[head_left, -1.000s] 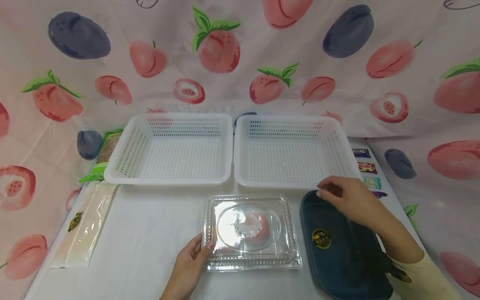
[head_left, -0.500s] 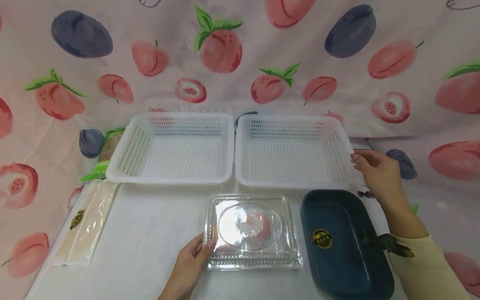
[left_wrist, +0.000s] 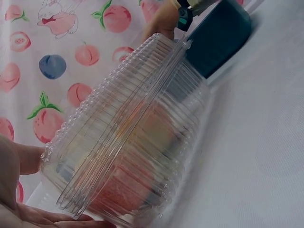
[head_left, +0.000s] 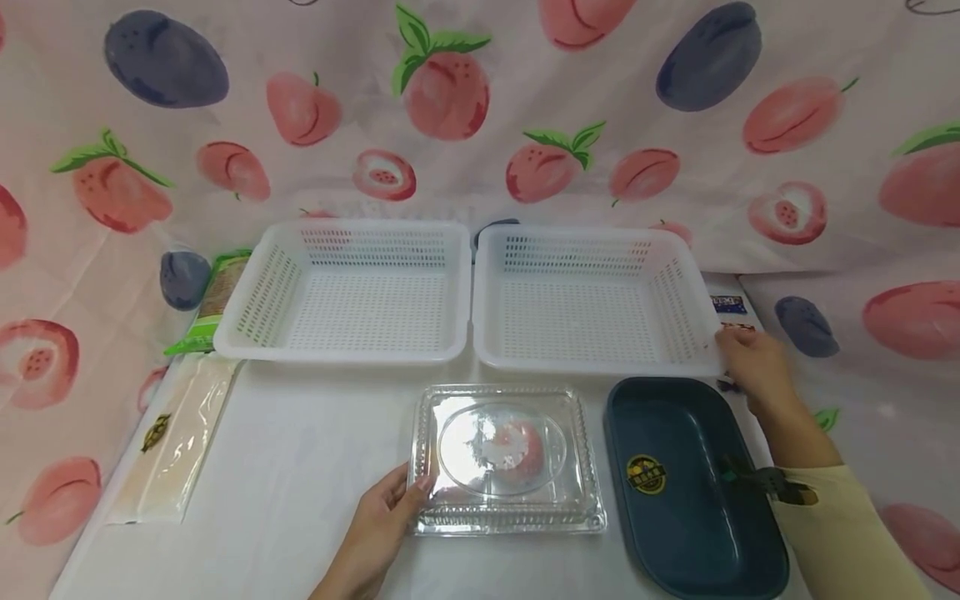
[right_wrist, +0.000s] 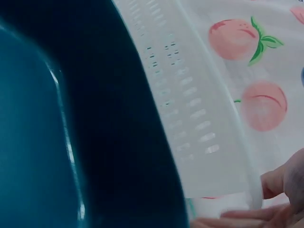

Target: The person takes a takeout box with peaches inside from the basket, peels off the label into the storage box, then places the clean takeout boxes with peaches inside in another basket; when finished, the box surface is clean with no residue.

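My left hand [head_left: 378,521] holds the left edge of a clear plastic clamshell box [head_left: 517,508], thumb on the lid. Red and yellowish contents show through its ridged side [left_wrist: 137,152] in the left wrist view. At the front right corner of the right white basket [head_left: 592,362] is my right hand [head_left: 757,367], fingers pointing down beside small snack packets [head_left: 727,305]. In the right wrist view the thumb and fingers [right_wrist: 273,185] lie at the basket's end, fingertips hidden; I cannot tell whether they hold anything.
A dark blue tray [head_left: 678,525] with a round label lies under my right forearm. A second white basket [head_left: 341,354] adjoins the first. At the left are a green bag [head_left: 210,304] and a long pale packet [head_left: 172,442]. A fruit-print curtain [head_left: 450,167] hangs behind.
My right hand moved from over the blue tray to the right of the basket, then lower to its front corner, uncovering the rear snack packet. My left hand stayed on the clamshell box.
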The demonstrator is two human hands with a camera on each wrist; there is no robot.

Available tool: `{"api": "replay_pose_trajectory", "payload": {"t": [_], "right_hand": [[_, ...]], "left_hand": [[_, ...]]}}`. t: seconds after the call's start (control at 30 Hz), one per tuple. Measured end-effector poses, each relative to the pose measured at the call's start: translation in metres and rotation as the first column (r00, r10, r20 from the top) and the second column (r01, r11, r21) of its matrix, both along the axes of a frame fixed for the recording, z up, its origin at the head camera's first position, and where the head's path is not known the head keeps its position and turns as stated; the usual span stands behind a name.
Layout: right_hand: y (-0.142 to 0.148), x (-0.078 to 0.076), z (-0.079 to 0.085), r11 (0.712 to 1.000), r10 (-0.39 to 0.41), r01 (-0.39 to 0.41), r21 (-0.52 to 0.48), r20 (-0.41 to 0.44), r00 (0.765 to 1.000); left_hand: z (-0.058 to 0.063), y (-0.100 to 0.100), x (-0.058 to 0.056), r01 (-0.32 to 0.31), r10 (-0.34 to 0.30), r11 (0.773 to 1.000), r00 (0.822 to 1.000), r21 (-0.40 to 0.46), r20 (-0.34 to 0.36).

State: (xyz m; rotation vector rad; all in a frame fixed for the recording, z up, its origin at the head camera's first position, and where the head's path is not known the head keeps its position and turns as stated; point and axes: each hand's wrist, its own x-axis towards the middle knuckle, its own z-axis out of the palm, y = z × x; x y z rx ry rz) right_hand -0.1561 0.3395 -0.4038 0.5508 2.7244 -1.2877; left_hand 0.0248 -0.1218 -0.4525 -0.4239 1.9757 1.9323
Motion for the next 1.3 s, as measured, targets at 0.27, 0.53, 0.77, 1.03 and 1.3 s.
{"api": "replay_pose_trajectory", "payload": {"t": [0.27,0.53,0.77,1.03,1.3], "right_hand": [[0.002,0.001,-0.004,0.998,0.068,-0.068,0.000,-0.009,0.998],[0.002,-0.001,-0.005,0.998,0.058,-0.058,0.028,0.008,0.998],[0.000,-0.003,-0.008,0.999,0.031,-0.032,0.036,0.013,0.999],[0.001,-0.002,-0.010,0.998,0.035,-0.036,0.048,0.013,0.999],[0.001,-0.003,-0.011,0.998,0.038,-0.038,0.042,0.010,0.999]], "left_hand": [[0.000,-0.001,-0.001,0.010,-0.010,1.000,1.000,0.014,0.010],[0.000,0.000,0.000,-0.002,0.001,1.000,1.000,0.021,0.016],[0.003,0.007,-0.001,-0.064,0.062,0.991,0.998,-0.114,-0.019],[0.008,0.003,0.003,-0.067,0.063,0.978,0.998,-0.198,-0.028],[0.031,-0.005,0.004,-0.073,0.065,0.983,0.997,-0.167,-0.051]]}}
